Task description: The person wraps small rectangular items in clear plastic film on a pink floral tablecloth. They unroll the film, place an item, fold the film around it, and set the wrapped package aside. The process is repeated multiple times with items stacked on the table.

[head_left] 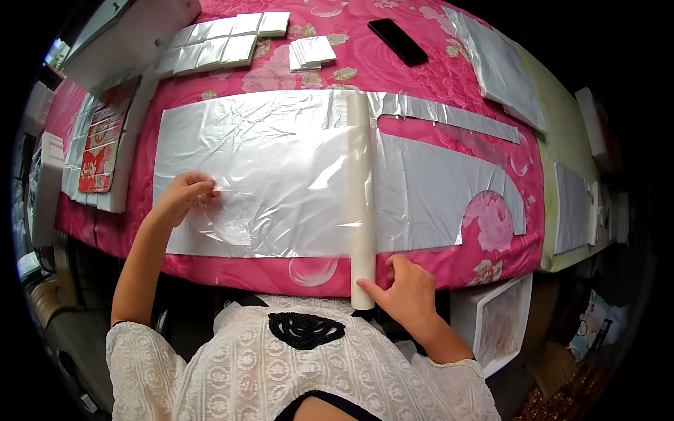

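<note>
A silvery-white thin plastic sheet (421, 186) lies flat across the table, with a long slot and a rounded notch cut out at its right end. Across it stands a pale roll (361, 189), its near end jutting past the table edge. Clear plastic film (302, 175) spreads leftward from the roll over the sheet. My left hand (188, 196) is closed in a pinch on the film near the sheet's left edge, where the film is wrinkled. Beside the roll's near end, my right hand (408, 289) has its thumb against the roll and its fingers loosely bent, apart from the thumb.
Small folded silvery packets (210, 45) lie in rows at the back left, near a smaller pile (312, 52). A black phone (397, 42) rests at the back. Folded plastic sheets (498, 70) lie at the right. A red package (109, 137) sits at left; a white bin (502, 326) stands below right.
</note>
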Motion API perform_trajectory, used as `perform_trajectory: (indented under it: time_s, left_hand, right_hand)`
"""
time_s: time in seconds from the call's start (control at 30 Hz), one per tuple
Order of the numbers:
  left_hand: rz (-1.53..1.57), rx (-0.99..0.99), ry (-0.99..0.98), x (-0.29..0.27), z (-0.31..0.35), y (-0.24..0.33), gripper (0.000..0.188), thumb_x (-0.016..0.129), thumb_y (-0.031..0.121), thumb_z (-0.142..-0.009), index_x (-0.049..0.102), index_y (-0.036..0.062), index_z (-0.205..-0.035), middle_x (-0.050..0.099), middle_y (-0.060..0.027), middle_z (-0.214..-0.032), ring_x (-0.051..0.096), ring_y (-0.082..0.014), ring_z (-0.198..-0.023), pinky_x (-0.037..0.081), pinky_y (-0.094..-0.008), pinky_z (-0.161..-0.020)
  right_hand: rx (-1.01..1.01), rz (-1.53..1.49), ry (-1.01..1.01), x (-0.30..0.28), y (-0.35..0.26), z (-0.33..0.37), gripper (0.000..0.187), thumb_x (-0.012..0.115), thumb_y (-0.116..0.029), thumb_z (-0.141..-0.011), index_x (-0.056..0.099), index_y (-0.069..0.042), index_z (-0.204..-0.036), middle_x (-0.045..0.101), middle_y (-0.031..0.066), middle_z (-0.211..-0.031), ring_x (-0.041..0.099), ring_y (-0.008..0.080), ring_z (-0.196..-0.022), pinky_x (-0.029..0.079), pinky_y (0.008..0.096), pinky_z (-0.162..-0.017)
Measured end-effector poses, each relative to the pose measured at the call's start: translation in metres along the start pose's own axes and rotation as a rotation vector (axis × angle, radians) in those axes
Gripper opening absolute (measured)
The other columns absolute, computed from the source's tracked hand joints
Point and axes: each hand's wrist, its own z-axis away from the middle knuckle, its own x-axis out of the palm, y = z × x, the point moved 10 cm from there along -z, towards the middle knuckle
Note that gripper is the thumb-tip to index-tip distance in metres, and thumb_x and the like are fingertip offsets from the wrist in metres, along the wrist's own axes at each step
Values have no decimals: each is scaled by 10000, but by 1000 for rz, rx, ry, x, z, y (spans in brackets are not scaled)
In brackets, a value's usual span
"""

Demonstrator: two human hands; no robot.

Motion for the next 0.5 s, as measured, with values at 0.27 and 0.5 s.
perform_trajectory:
  time_s: [0.27,0.5]
  left_hand:
    - [-821,309,324,-68,17,52,242,617,24,-775,576,-11,-1012,640,-84,-909,620,-179,-809,486,-280,-699]
    - [-903,1085,139,153,64,102,488,549,-71,-748,485,39,-1220,492,-130,-1277,472,-328,-1171,398,-384,-970]
  right_hand:
    - [183,-234,-194,37,21,9,391,680,-370,-720,563,-5,-646,587,137,-568,600,283,-530,465,373,-497]
    - [211,-236,-268,37,27,10,384,678,-360,-719,587,10,-670,600,152,-601,607,290,-552,476,369,-531]
